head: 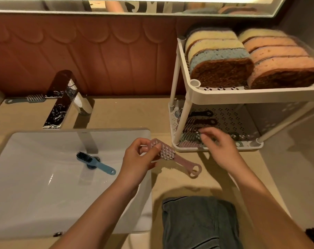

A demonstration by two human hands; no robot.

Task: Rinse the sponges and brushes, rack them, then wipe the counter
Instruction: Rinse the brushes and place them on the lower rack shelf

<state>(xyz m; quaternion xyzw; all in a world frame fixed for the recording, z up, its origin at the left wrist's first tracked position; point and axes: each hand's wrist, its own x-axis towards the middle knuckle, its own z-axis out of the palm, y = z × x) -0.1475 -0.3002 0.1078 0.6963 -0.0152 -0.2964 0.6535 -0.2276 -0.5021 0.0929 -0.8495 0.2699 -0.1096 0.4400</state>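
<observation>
- Left hand (pixel 134 159) pinched the pink brush (pixel 177 162) by its head, over the bench (pixel 131 112) beside the sink (pixel 35 194).
- Right hand (pixel 219 148), fingers curled, touched brushes (pixel 199 123) on the rack (pixel 224 95)'s lower tier; grip unclear.
- Blue brush (pixel 96 163) lay in the sink.
- Sponges (pixel 220 56) stood on the upper tier.

Dim, warm amber light comes from a bright strip at the far top edge, above the mirror (pixel 62 5). The chrome faucet (pixel 62 105) shows hard white glints. Soft shadows lie on the counter (pixel 125 112) beneath the rack (pixel 242 95) and near the arms. The right hand (pixel 219 148) is blurred. Wide-angle distortion bends the edges, and detail is soft throughout.
</observation>
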